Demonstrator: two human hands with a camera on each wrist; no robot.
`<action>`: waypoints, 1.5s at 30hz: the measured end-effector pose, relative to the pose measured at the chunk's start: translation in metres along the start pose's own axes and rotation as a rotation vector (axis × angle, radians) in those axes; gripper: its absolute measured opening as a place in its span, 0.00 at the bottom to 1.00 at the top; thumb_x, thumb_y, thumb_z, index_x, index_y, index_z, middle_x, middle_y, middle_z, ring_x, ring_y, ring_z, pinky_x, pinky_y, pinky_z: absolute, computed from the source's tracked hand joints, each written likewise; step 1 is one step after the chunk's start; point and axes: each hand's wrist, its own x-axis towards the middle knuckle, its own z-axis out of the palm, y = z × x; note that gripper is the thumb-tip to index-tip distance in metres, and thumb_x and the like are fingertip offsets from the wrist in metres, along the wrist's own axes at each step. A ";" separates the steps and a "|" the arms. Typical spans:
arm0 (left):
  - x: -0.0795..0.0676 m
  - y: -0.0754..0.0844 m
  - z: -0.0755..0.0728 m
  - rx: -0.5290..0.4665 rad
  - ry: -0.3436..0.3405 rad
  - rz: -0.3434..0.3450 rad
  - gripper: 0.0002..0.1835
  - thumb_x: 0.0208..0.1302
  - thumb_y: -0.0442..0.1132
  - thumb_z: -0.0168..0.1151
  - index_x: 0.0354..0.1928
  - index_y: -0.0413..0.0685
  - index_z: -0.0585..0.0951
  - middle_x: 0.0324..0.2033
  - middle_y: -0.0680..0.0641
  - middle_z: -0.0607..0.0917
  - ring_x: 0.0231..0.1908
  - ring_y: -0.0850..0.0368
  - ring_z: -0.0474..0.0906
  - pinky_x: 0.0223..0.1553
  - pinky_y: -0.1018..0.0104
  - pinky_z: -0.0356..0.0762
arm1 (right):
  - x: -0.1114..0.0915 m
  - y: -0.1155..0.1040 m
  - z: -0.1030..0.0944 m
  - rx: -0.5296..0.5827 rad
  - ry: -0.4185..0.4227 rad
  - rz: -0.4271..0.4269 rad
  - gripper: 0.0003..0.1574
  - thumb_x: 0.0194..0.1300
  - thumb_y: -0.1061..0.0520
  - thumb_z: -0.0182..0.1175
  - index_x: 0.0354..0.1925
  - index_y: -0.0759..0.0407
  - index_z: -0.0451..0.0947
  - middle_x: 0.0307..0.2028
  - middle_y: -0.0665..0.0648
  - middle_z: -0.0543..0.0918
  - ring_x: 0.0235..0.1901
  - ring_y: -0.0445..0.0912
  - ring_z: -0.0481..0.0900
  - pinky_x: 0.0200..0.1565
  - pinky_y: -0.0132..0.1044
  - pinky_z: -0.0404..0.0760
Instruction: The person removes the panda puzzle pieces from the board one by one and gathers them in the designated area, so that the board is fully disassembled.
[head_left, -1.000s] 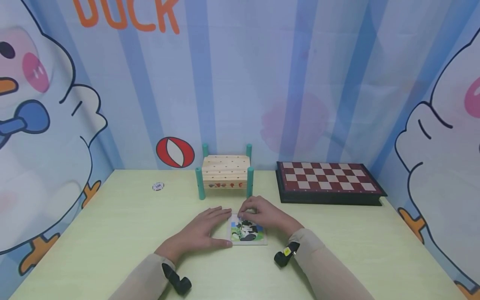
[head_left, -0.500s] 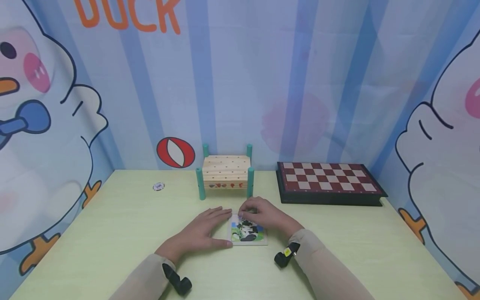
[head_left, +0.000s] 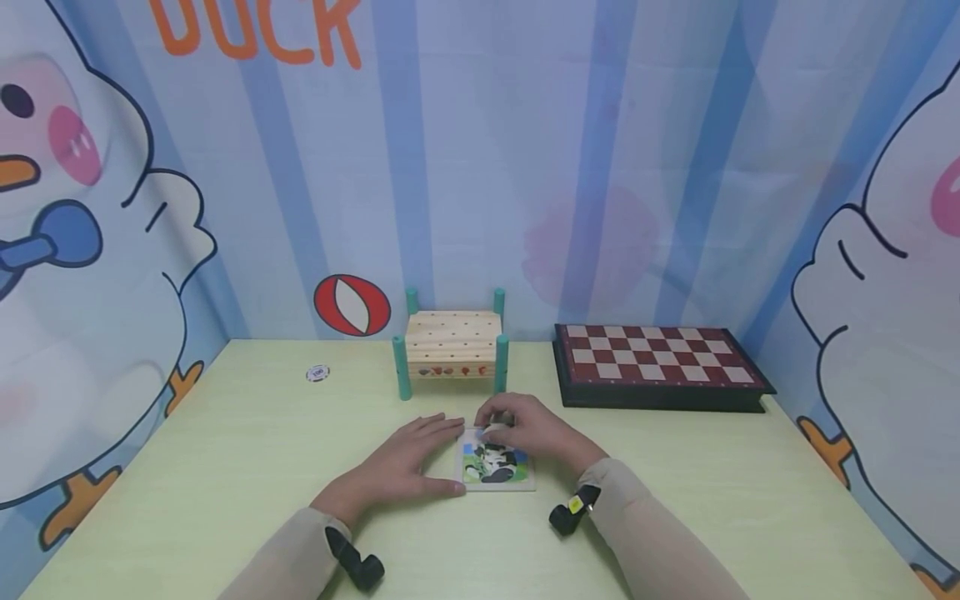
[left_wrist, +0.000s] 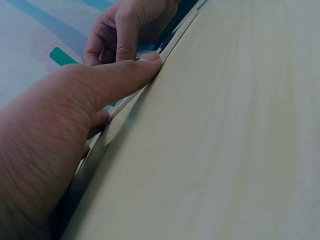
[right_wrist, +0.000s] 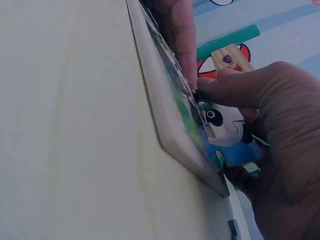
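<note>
A small panda picture puzzle (head_left: 498, 487) in a white-rimmed tray lies on the table before me. My left hand (head_left: 397, 462) lies along its left side with the fingers stretched out. The thumb touches the near left corner and the fingertips reach the far left one. With thumb and fingers my right hand (head_left: 532, 429) pinches a puzzle piece (right_wrist: 227, 127) that bears a panda's face and some blue. In the right wrist view the piece is tilted up from the picture, its edge close against the puzzle. The fingers cover part of the puzzle's top.
Behind the puzzle stands a small wooden toy bed (head_left: 453, 337) with green posts. A chessboard box (head_left: 656, 358) lies at the back right of the table (head_left: 187, 500). A round chip (head_left: 317, 373) lies at the back left. A printed curtain (head_left: 480, 167) hangs behind.
My right fingers have shifted slightly at the puzzle's top edge, and the piece between them now shows, tilted up. My left hand has stayed in place.
</note>
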 end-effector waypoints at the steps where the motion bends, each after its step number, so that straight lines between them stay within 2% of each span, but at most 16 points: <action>1: 0.000 0.000 0.000 -0.002 -0.001 -0.001 0.50 0.57 0.77 0.57 0.77 0.61 0.63 0.75 0.58 0.62 0.77 0.51 0.49 0.75 0.44 0.48 | 0.000 0.000 0.000 -0.004 -0.001 0.003 0.10 0.68 0.55 0.67 0.47 0.46 0.83 0.42 0.41 0.83 0.45 0.42 0.78 0.50 0.43 0.78; 10: 0.000 0.000 0.001 0.005 -0.006 -0.011 0.51 0.56 0.78 0.56 0.77 0.62 0.62 0.75 0.57 0.62 0.77 0.50 0.49 0.75 0.42 0.48 | 0.000 0.004 -0.003 -0.040 -0.033 0.025 0.18 0.68 0.52 0.67 0.56 0.46 0.81 0.44 0.41 0.84 0.43 0.40 0.78 0.49 0.40 0.79; 18: 0.000 0.001 0.000 0.002 -0.009 -0.016 0.51 0.56 0.78 0.56 0.77 0.62 0.62 0.75 0.58 0.62 0.77 0.51 0.48 0.75 0.43 0.47 | 0.000 0.005 -0.005 -0.062 -0.074 0.064 0.10 0.67 0.48 0.68 0.47 0.42 0.84 0.40 0.36 0.85 0.42 0.37 0.80 0.52 0.40 0.79; 27: 0.001 0.001 0.000 0.003 -0.003 -0.016 0.51 0.56 0.79 0.55 0.77 0.63 0.62 0.75 0.58 0.62 0.77 0.51 0.48 0.75 0.43 0.47 | 0.001 0.003 -0.007 -0.094 -0.082 0.047 0.08 0.67 0.49 0.68 0.45 0.42 0.84 0.39 0.36 0.84 0.41 0.38 0.79 0.51 0.38 0.79; 36: 0.001 0.000 0.000 0.000 0.001 -0.004 0.51 0.56 0.77 0.57 0.77 0.61 0.63 0.75 0.58 0.63 0.77 0.52 0.49 0.76 0.45 0.46 | 0.001 -0.001 -0.008 -0.198 -0.082 -0.023 0.05 0.68 0.48 0.67 0.42 0.45 0.84 0.34 0.38 0.84 0.34 0.37 0.78 0.41 0.34 0.79; 45: 0.000 -0.001 0.001 0.000 -0.002 -0.008 0.51 0.56 0.78 0.56 0.77 0.62 0.62 0.75 0.59 0.62 0.77 0.52 0.49 0.75 0.45 0.47 | 0.001 -0.006 -0.009 -0.254 -0.096 -0.028 0.03 0.69 0.49 0.66 0.39 0.45 0.83 0.30 0.37 0.82 0.31 0.35 0.77 0.37 0.32 0.79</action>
